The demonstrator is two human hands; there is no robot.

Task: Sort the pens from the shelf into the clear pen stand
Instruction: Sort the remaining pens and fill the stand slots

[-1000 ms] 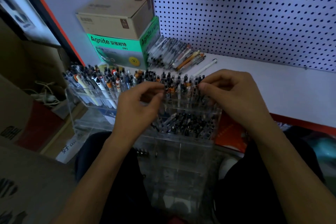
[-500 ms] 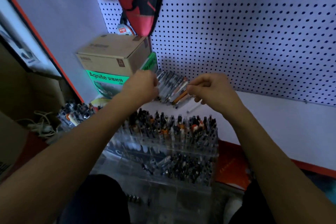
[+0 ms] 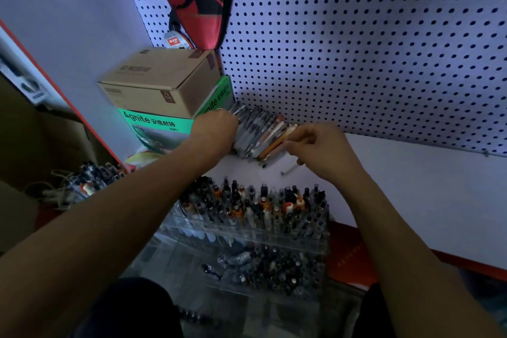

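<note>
Nearest you: clear pen stand (image 3: 247, 230), upper rows already packed with pens. Beyond it, on white shelf (image 3: 411, 186), pile of pens (image 3: 260, 132) lies against pegboard (image 3: 356, 49), beside green box (image 3: 159, 123).

Step, as I judge: picking next pens from pile.

Your left hand (image 3: 215, 129): fingers curled at left edge of pile, grip cannot tell. Your right hand (image 3: 318, 148): fingers narrow, pinching orange pen (image 3: 274, 144).

Next: lift it free, bring to free slot.

Bare forearms, no sleeves; dark trousers (image 3: 131, 307) cover the legs.
</note>
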